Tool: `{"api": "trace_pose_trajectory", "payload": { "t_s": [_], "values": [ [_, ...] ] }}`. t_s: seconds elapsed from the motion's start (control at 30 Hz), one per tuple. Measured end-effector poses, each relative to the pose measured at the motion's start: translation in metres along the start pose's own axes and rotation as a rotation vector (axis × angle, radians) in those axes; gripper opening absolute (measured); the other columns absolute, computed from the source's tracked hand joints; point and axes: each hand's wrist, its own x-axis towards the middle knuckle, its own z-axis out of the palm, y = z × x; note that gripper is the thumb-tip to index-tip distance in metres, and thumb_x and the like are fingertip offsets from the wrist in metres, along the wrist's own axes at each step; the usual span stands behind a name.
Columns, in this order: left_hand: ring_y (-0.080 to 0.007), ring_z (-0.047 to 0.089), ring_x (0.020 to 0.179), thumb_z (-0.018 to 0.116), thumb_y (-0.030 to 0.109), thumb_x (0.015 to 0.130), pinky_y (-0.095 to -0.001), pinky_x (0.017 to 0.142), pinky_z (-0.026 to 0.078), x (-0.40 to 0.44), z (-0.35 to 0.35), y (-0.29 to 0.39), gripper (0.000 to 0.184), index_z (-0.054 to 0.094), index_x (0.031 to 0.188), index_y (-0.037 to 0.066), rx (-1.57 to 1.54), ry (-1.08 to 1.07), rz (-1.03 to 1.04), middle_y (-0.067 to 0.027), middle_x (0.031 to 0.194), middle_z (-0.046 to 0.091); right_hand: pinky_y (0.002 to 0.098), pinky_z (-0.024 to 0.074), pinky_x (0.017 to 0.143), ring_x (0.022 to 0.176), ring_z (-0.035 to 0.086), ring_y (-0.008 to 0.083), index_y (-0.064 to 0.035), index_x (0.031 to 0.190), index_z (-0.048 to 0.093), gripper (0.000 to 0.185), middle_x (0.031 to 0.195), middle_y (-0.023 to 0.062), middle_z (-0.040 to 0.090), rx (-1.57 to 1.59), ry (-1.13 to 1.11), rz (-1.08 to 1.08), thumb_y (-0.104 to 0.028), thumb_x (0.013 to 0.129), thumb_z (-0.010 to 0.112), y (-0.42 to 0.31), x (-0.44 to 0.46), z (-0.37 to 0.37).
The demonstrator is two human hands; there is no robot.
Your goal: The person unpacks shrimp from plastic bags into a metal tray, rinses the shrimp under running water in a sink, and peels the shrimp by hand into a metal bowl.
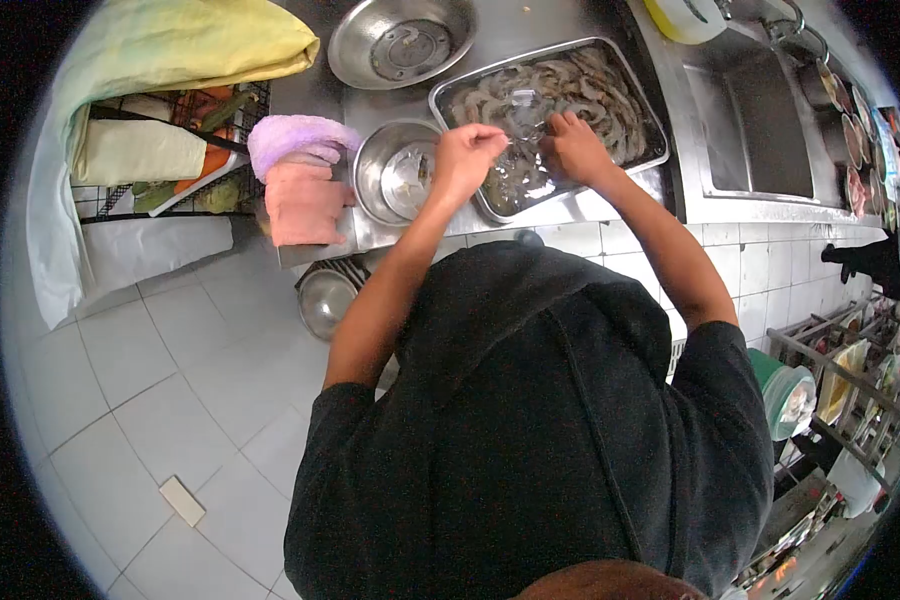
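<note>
The left hand (473,158) is poised over the left part of a metal tray (662,155), its thumb and fingertips drawn together; I cannot tell whether they pinch anything. The right hand (577,150) reaches down into the tray with its fingers bent among the shrimp (610,105), and whether it grips one is hidden.

The shrimp, greyish and in their shells, lie heaped across the tray, which sits on a stainless steel bench (305,85). Bright reflections show between the hands (a wet sheen, by the look of it).

Just left of the tray is a metal bowl (370,170), its right edge partly covered by the left hand and wrist. A larger metal bowl (355,45) stands beyond it, wide and shallow. Near the bench's left end lie a purple towel (285,140) and a pink cloth (303,205), touching each other. A third bowl (328,303) sits lower, beside the left forearm.

To the right of the tray is a sink (755,130), with a container of yellow liquid (688,18) by its far corner. The person wears a black top (530,430) and stands on a tiled floor (90,400).
</note>
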Motion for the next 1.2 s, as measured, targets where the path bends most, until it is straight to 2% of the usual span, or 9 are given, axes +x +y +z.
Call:
{"api": "trace_pose_trajectory", "payload": {
  "t_s": [0.17, 0.27, 0.3, 0.4, 0.47, 0.57, 0.63, 0.73, 1.2],
  "values": [
    [-0.0155, 0.063, 0.076, 0.065, 0.017, 0.087, -0.0282, 0.069, 0.054, -0.003, 0.024, -0.012, 0.025, 0.064, 0.103, -0.002, -0.211, -0.039, -0.263, -0.0083, 0.091, 0.066, 0.0459, 0.0495, 0.074, 0.079, 0.062, 0.0368, -0.003, 0.079, 0.069, 0.019, 0.083, 0.0195, 0.064, 0.184, 0.113, 0.082, -0.016, 0.067, 0.063, -0.009, 0.0, 0.011],
    [-0.0155, 0.061, 0.073, 0.064, 0.018, 0.087, -0.0279, 0.064, 0.051, 0.011, 0.04, -0.029, 0.021, 0.064, 0.099, 0.0, -0.438, -0.006, -0.326, -0.0067, 0.087, 0.064, 0.0437, 0.0487, 0.069, 0.077, 0.061, 0.0344, -0.0047, 0.072, 0.067, 0.015, 0.077, 0.0152, 0.064, 0.178, 0.12, 0.217, -0.017, 0.063, 0.066, -0.044, 0.002, -0.004],
    [-0.0148, 0.059, 0.069, 0.063, 0.017, 0.087, -0.0264, 0.059, 0.048, 0.015, 0.041, -0.039, 0.021, 0.065, 0.099, 0.0, -0.558, 0.012, -0.352, -0.0058, 0.082, 0.064, 0.0442, 0.0484, 0.068, 0.074, 0.061, 0.0341, -0.0058, 0.068, 0.067, 0.011, 0.074, 0.015, 0.064, 0.341, 0.291, 0.177, -0.014, 0.061, 0.066, -0.048, 0.0, 0.012],
    [-0.0178, 0.061, 0.084, 0.062, 0.013, 0.087, -0.0283, 0.067, 0.049, 0.02, 0.032, -0.043, 0.033, 0.057, 0.115, -0.004, -0.529, 0.026, -0.285, -0.0116, 0.097, 0.063, 0.0446, 0.0479, 0.067, 0.076, 0.061, 0.0337, -0.0054, 0.067, 0.067, 0.013, 0.074, 0.0153, 0.063, 0.351, 0.424, 0.197, -0.013, 0.057, 0.066, -0.072, 0.006, 0.013],
    [-0.0196, 0.06, 0.09, 0.059, 0.009, 0.089, -0.0303, 0.07, 0.05, 0.01, 0.031, -0.018, 0.035, 0.054, 0.12, -0.007, -0.524, 0.07, -0.243, -0.014, 0.105, 0.062, 0.0442, 0.0481, 0.071, 0.077, 0.06, 0.0351, -0.0032, 0.074, 0.066, 0.021, 0.076, 0.0153, 0.062, 0.376, 0.259, 0.241, -0.015, 0.057, 0.069, -0.083, 0.003, -0.026],
    [-0.0187, 0.061, 0.091, 0.057, 0.005, 0.09, -0.0311, 0.075, 0.051, 0.004, 0.02, 0.005, 0.03, 0.057, 0.117, -0.007, -0.374, 0.089, -0.179, -0.012, 0.102, 0.064, 0.0424, 0.0444, 0.076, 0.088, 0.057, 0.0328, -0.0042, 0.079, 0.066, 0.025, 0.083, 0.0116, 0.06, 0.345, 0.416, 0.206, -0.021, 0.06, 0.069, -0.082, 0.016, -0.036],
    [-0.0166, 0.061, 0.091, 0.057, 0.003, 0.089, -0.0302, 0.078, 0.05, 0.006, 0.011, -0.002, 0.027, 0.058, 0.114, -0.009, -0.108, 0.12, 0.123, -0.0106, 0.099, 0.065, 0.0405, 0.0395, 0.075, 0.092, 0.05, 0.0283, -0.0079, 0.08, 0.065, 0.024, 0.086, 0.0059, 0.055, 0.141, 0.592, 0.187, -0.023, 0.062, 0.068, -0.093, 0.018, -0.068],
    [-0.0157, 0.06, 0.09, 0.06, 0.002, 0.088, -0.0286, 0.079, 0.049, 0.0, -0.008, 0.003, 0.025, 0.059, 0.11, -0.01, -0.175, 0.104, 0.248, -0.0106, 0.097, 0.065, 0.0393, 0.0352, 0.076, 0.095, 0.044, 0.0243, -0.0119, 0.079, 0.065, 0.021, 0.086, 0.0019, 0.05, 0.113, 0.55, 0.075, -0.023, 0.062, 0.068, -0.098, 0.038, -0.073],
    [-0.0211, 0.061, 0.092, 0.06, 0.005, 0.089, -0.0306, 0.082, 0.049, -0.046, -0.107, -0.027, 0.025, 0.06, 0.109, -0.01, 0.011, 0.424, 0.26, -0.0151, 0.104, 0.065, 0.0425, 0.0334, 0.074, 0.095, 0.046, 0.026, -0.0138, 0.075, 0.067, 0.014, 0.089, 0.004, 0.054, 0.357, 0.388, 0.049, -0.022, 0.064, 0.069, -0.191, 0.096, -0.041]
  ]
}}
